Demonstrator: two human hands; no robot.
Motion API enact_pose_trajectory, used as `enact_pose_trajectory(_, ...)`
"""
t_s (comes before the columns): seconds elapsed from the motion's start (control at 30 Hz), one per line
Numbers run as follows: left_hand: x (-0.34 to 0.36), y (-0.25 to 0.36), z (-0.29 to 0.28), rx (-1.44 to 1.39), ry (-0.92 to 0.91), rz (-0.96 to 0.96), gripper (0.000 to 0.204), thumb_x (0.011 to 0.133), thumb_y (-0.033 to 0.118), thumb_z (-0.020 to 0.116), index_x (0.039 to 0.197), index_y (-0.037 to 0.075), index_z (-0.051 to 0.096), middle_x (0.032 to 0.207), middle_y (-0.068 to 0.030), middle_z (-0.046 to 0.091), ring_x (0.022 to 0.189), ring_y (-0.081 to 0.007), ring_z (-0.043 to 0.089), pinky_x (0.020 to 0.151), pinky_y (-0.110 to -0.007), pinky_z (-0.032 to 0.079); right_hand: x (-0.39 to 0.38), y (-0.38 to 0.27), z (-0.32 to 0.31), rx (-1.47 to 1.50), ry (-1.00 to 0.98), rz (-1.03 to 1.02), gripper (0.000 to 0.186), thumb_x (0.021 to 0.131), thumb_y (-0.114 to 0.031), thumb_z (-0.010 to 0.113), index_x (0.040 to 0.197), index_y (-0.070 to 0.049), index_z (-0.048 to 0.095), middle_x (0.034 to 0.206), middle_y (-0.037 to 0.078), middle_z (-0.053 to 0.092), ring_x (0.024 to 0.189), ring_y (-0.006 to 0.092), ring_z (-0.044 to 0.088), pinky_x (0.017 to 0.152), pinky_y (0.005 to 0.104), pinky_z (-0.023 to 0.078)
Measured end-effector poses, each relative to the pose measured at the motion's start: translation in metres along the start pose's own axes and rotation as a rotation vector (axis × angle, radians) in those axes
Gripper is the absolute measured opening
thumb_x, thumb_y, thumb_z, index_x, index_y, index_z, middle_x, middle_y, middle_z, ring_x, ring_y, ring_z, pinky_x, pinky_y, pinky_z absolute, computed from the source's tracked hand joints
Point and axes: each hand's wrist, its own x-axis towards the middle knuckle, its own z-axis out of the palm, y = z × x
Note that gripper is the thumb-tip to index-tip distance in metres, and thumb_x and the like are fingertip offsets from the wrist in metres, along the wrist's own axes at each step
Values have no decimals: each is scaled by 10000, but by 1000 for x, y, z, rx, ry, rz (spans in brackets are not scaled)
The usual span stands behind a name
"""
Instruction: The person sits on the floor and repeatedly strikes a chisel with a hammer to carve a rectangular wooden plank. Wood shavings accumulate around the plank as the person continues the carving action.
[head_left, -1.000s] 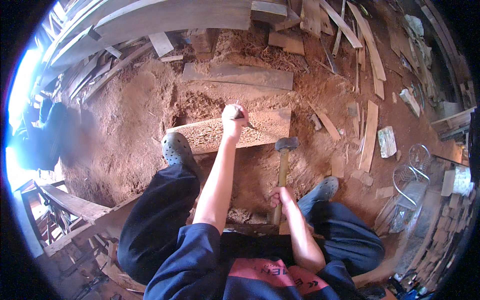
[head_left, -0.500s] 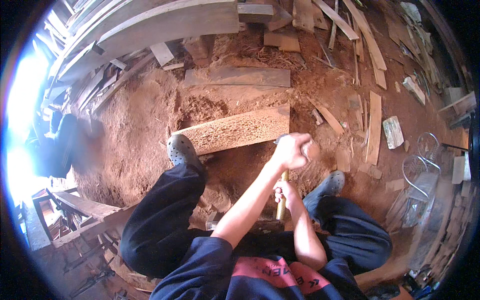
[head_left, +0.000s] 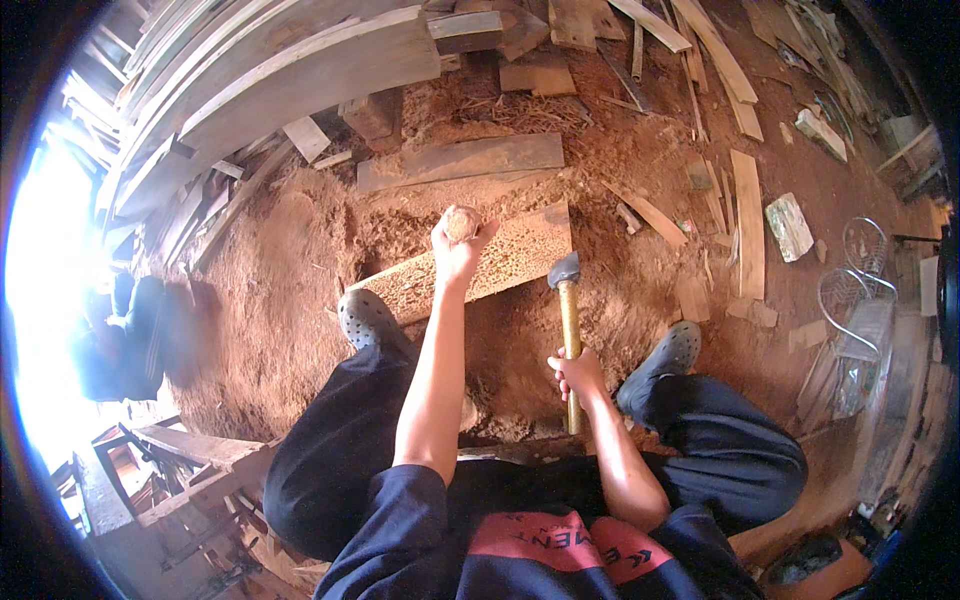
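Note:
My left hand (head_left: 456,258) reaches forward, fingers wrapped round a rounded, light-brown wooden piece (head_left: 461,224). It is above a pale plank (head_left: 515,248) with a heavily pitted surface, which lies aslant on the reddish ground. I cannot tell whether the piece touches the plank. My right hand (head_left: 580,374) grips the yellowish handle of a short tool with a dark metal head (head_left: 565,268), held upright in front of me, its head near the plank's right end. Whether that head is a hammer's or a hatchet's is unclear.
My grey clogs (head_left: 368,318) stand either side, the left one against the plank. A darker board (head_left: 460,162) lies beyond. Long planks (head_left: 310,75) are stacked far left, scrap wood (head_left: 748,225) lies right, beside a pale block (head_left: 789,227). Another person (head_left: 130,335) is at the left.
My left hand has moved forward and left from above the tool's head to over the pitted plank, carrying the rounded wooden piece. The tool's dark head now shows fully; my right hand still grips its handle.

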Motion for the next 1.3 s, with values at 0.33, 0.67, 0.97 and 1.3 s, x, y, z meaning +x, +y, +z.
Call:
enact_pose_trajectory(0.33, -12, -23, 21, 32, -175, 103, 273, 643, 73, 802, 708, 57, 537, 686, -5, 543, 619, -100, 475, 596, -257, 422, 26, 6, -9, -6, 8, 76, 117, 754, -79, 620, 707, -29, 525, 550, 33, 521, 403, 118, 479, 338, 302, 413)
enact_pose_trajectory(0.67, -16, -22, 27, 106, -218, 105, 272, 635, 131, 798, 740, 50, 561, 688, -35, 568, 639, -128, 506, 614, -282, 435, 27, 23, -16, -108, 142, -163, 76, 714, -34, 581, 753, 1, 526, 509, 42, 474, 362, 147, 478, 316, 293, 391)
enact_pose_trajectory(0.97, -26, -22, 39, 162, -301, 187, 255, 647, 148, 766, 726, 31, 554, 673, -66, 581, 615, -145, 523, 590, -294, 444, 22, -12, -12, -693, 421, -417, 257, 673, -99, 664, 874, 9, 547, 708, 203, 611, 700, 355, 625, 625, 447, 469)
enact_pose_trajectory(1.3, -31, -12, 25, 147, -242, 204, 254, 645, 149, 766, 743, 37, 561, 660, -77, 572, 599, -173, 525, 595, -299, 449, 46, -7, -1, -347, 78, -48, 231, 716, -76, 677, 829, -27, 482, 589, 66, 537, 437, 145, 525, 360, 314, 417)
